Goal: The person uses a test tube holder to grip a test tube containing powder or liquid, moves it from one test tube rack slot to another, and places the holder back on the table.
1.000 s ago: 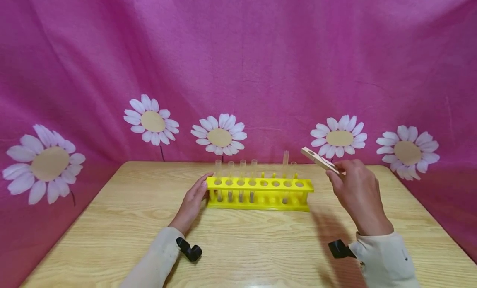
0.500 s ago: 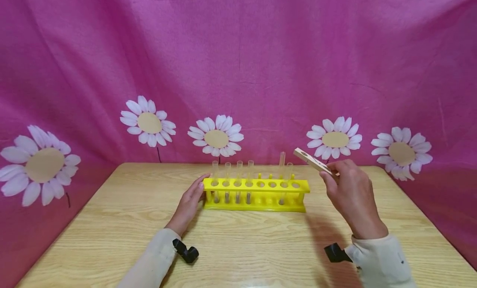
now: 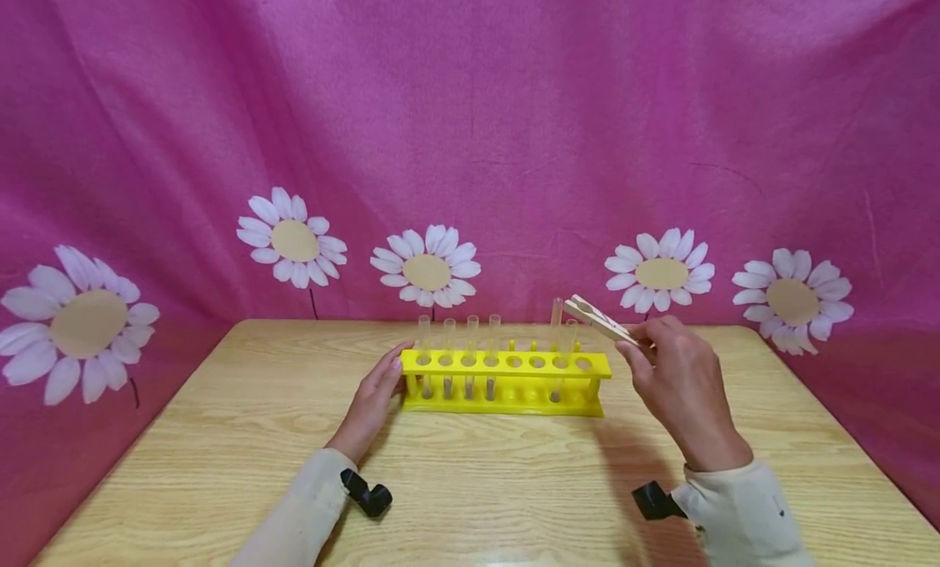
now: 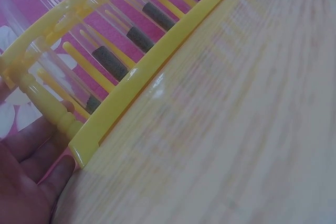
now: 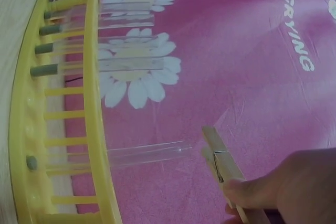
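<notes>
A yellow test tube rack (image 3: 514, 373) stands on the table. My left hand (image 3: 373, 400) holds its left end, the thumb on the front of the top bar and fingers behind the end post. Several clear test tubes (image 4: 109, 62) with dark grey material at the bottom sit in the left holes. Toward the right end a clear test tube (image 5: 147, 153) sticks up higher. My right hand (image 3: 683, 387) pinches a wooden test tube holder (image 3: 598, 318) with a metal spring. Its tip is close beside that tube's mouth, apart from it in the right wrist view.
The wooden table (image 3: 470, 477) reaches back to a pink cloth (image 3: 514, 143) printed with white daisies. Short yellow pegs (image 3: 534, 347) rise along the rack's back. Black wrist cameras (image 3: 367, 495) are strapped to both sleeves.
My right hand has moved left with the wooden test tube holder, bringing its tip nearer the tall tube. The left hand keeps its hold on the rack's end. The head view has shifted slightly.
</notes>
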{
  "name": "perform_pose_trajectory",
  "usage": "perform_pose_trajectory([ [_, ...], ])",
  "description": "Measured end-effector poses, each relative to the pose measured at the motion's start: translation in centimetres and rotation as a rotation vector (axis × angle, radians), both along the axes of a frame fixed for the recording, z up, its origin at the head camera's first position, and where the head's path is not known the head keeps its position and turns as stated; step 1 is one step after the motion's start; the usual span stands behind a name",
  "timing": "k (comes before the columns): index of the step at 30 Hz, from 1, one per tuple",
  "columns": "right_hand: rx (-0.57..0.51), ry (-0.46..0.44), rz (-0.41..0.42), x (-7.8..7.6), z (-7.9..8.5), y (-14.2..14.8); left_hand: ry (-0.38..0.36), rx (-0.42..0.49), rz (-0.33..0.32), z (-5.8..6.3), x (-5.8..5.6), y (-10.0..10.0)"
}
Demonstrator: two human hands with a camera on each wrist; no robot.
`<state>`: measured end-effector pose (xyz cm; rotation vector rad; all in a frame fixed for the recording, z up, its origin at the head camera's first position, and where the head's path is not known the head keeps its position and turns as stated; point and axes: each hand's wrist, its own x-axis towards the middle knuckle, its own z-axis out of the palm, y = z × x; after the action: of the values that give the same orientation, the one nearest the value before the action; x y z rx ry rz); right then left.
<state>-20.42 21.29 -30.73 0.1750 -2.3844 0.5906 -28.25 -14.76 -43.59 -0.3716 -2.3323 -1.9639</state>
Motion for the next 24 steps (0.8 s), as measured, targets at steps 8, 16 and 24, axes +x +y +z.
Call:
perform_pose_trajectory([
  [8, 0.003, -0.05, 0.013, 0.0, -0.2, -0.2, -0.042, -0.002, -0.025, 2.2, 1.6, 0.4],
  [16, 0.002, -0.064, 0.018, -0.2, -0.5, -0.3, -0.05, -0.011, -0.033, 2.6, 1.7, 0.3],
  [24, 0.01, -0.082, 0.027, -0.5, -0.8, -0.4, -0.019, 0.006, -0.013, 0.2, 0.2, 0.0],
])
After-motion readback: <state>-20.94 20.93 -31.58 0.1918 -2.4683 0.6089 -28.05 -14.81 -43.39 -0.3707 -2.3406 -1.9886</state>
